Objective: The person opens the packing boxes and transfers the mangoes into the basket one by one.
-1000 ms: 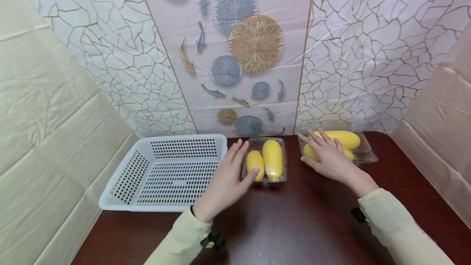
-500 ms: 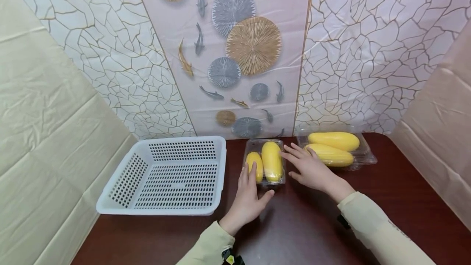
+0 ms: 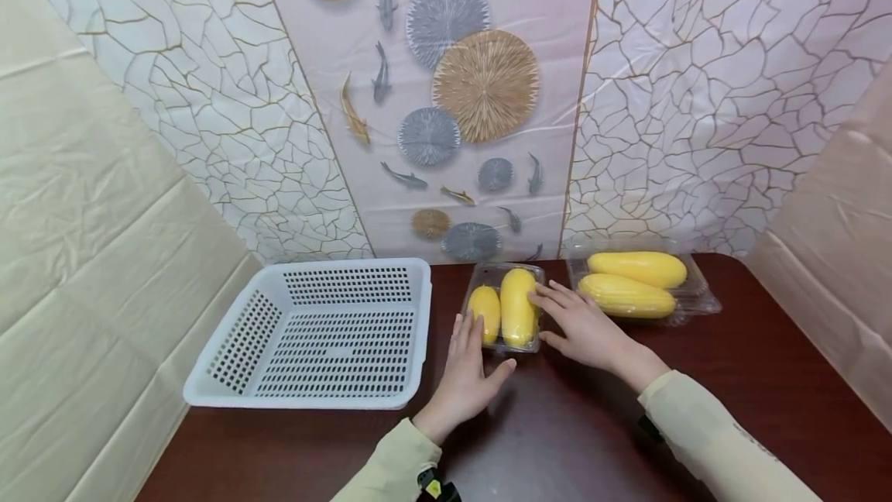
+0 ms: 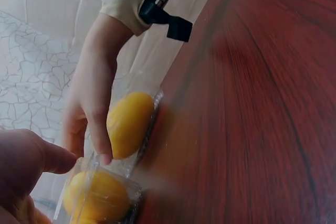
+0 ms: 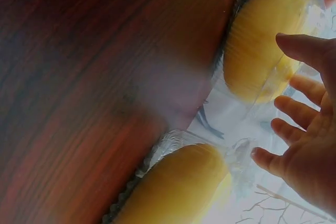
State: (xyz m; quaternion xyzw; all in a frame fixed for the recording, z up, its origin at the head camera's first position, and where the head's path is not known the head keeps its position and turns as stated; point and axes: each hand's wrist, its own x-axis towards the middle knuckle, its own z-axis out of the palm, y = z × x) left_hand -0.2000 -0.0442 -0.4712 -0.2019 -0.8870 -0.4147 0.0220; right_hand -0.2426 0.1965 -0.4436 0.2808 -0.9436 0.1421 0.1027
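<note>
A clear plastic box (image 3: 481, 276) holds two oblong yellow fruits, a shorter one (image 3: 485, 314) and a longer one (image 3: 519, 308), side by side under its lid. At its front left corner my left hand (image 3: 465, 378) has its fingertips, thumb spread away. From the right, my right hand (image 3: 581, 329) reaches with extended fingers to the box's edge beside the longer fruit. In the right wrist view the fingers of the right hand (image 5: 315, 156) are slightly bent around nothing. Farther right stands a second clear box (image 3: 700, 302) with two long yellow fruits (image 3: 626, 297) lying crosswise.
On the left of the dark red table (image 3: 557, 424) stands a white perforated basket (image 3: 293, 401) with nothing in it. A patterned cloth wall (image 3: 488, 200) rises right behind the table, and beige cloth (image 3: 104, 254) closes off both sides.
My right hand has moved left, off the right-hand box and over to the middle one. My left hand has shifted nearer and rightward, from the middle box's left side to its front left corner.
</note>
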